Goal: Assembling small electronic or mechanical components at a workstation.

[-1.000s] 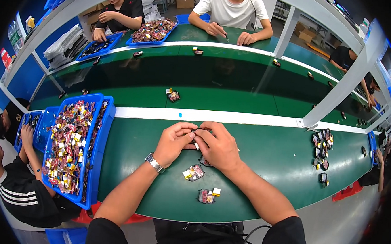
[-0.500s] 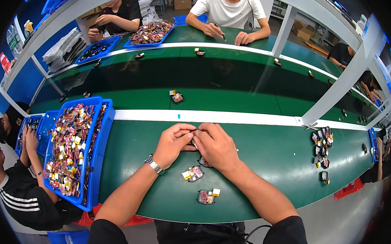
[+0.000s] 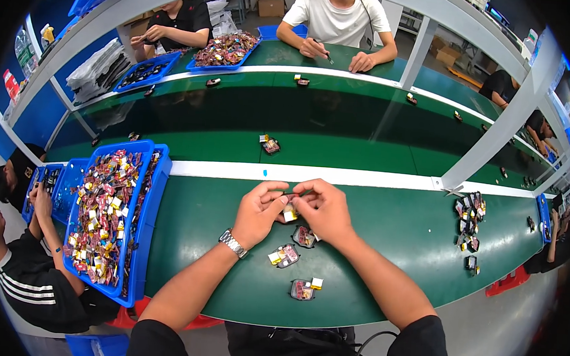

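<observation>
Over the green workbench point(image 3: 386, 230), my left hand point(image 3: 255, 210) and my right hand point(image 3: 327, 213) meet with fingertips pinched. Between them is a small electronic assembly point(image 3: 289, 213) with a yellow-and-white block and a dark edge; the fingers cover most of it. Just below my hands lies an open black case with a pinkish circuit board point(image 3: 305, 236). Closer to me are a second such case point(image 3: 284, 256) and a third case point(image 3: 303, 289), each with a yellow-and-white block beside it.
Stacked blue trays point(image 3: 139, 234) heaped with small boards stand at my left. A pile of black assemblies point(image 3: 469, 218) lies to the right. Beyond the white rail point(image 3: 220, 169), a green belt point(image 3: 345, 149) carries scattered pieces. Grey posts point(image 3: 497, 126) rise at the right; co-workers sit around.
My fingertips have opened out a little, so the yellow-and-white block between them now shows. Pieces on the belt have shifted slightly right. Across the bench, a co-worker's hands have moved a little.
</observation>
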A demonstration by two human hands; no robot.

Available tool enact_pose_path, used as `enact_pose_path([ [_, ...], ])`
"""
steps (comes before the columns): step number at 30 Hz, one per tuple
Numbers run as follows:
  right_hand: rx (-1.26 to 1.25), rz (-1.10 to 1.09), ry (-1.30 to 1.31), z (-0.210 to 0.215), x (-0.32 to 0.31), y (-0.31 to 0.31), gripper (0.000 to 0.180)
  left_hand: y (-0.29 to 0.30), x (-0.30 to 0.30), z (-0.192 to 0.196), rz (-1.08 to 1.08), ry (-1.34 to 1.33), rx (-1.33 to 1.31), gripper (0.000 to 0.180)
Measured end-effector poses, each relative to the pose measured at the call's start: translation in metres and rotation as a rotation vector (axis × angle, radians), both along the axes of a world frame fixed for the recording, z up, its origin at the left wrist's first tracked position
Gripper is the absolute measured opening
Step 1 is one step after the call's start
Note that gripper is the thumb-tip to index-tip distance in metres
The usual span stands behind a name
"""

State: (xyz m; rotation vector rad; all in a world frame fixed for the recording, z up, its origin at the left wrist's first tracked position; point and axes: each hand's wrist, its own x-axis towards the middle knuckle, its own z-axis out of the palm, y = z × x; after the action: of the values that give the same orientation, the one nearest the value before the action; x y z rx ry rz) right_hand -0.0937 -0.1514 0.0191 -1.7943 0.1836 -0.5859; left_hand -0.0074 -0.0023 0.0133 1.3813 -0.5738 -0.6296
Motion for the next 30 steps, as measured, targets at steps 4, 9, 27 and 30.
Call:
enact_pose_path([
  [4,-0.046,-0.323,0.041,0.006,0.017,-0.077,0.013,-0.017,-0.002,-0.002,-0.048,0.092,-0.067,0.038],
  [9,-0.212,-0.656,-0.057,-0.033,0.085,-0.135,0.007,0.007,0.01,-0.008,0.013,-0.001,-0.005,0.033],
  [27,-0.656,-0.44,0.207,-0.033,0.144,-0.017,0.035,0.0,0.04,-0.026,0.214,-0.026,-0.072,0.011],
  [30,-0.629,-0.448,0.187,-0.035,0.141,-0.026,0.032,0.0,0.04,-0.027,0.209,-0.027,-0.076,0.011],
])
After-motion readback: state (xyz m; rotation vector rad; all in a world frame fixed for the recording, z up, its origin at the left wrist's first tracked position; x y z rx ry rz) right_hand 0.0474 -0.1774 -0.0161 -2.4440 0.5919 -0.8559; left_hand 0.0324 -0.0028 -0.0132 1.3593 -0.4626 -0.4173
